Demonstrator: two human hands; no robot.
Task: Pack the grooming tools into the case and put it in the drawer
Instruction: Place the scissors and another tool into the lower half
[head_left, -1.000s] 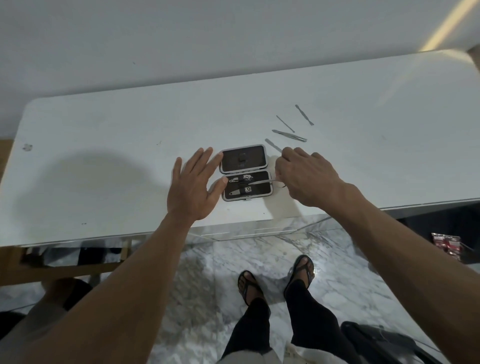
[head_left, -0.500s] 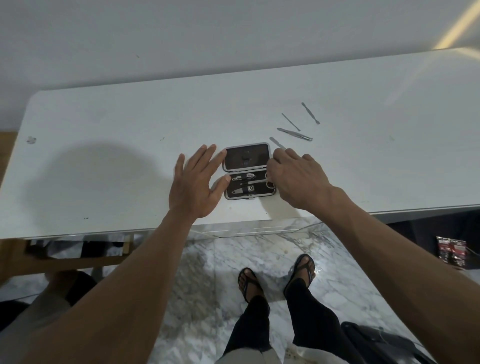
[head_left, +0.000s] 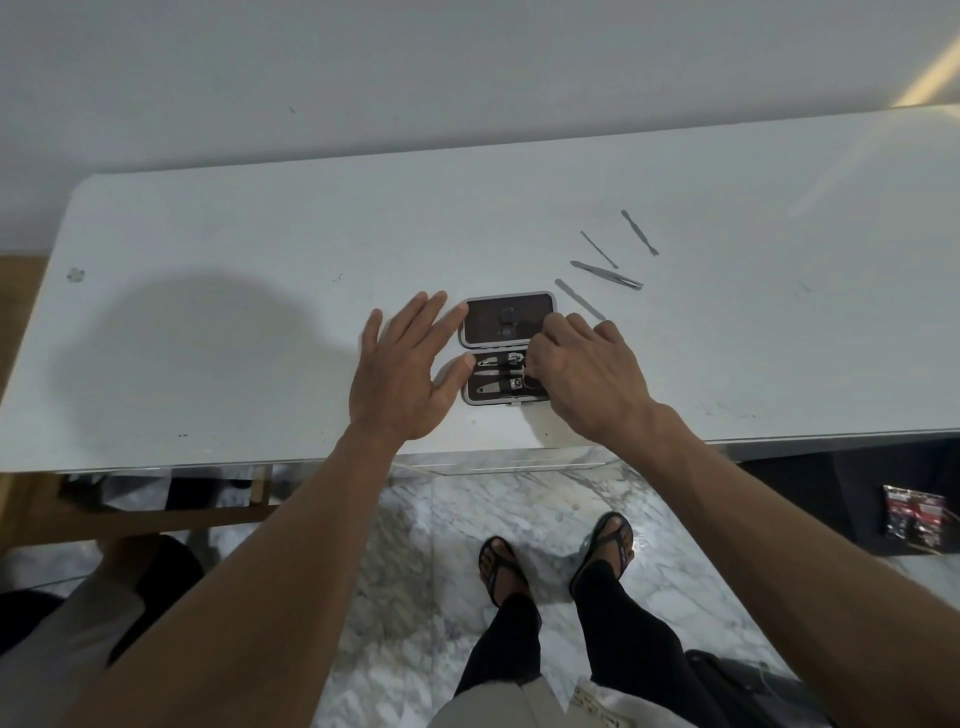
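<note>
A small grey case lies open near the white table's (head_left: 234, 249) front edge, its empty lid (head_left: 506, 319) farther away and its tray half (head_left: 488, 399) nearer. The tray holds two nail clippers and a slim metal tool (head_left: 493, 373) between them. My right hand (head_left: 582, 379) covers the tray's right side, fingers pinched on that tool's end. My left hand (head_left: 400, 379) lies flat with fingers spread, touching the case's left edge. Loose on the table to the right lie a nail file (head_left: 579, 299), tweezers (head_left: 605, 274), a thin pick (head_left: 598, 249) and a cuticle pusher (head_left: 639, 232).
The table backs against a pale wall. Below its front edge are a marble floor and my sandalled feet (head_left: 556, 556). A red packet (head_left: 914, 512) sits on a dark shelf at the right. A wooden frame (head_left: 156, 512) shows under the table at the left.
My right hand has brought the slim tool from just above the tray's right edge down into the middle slot. My left hand has stayed flat beside the case.
</note>
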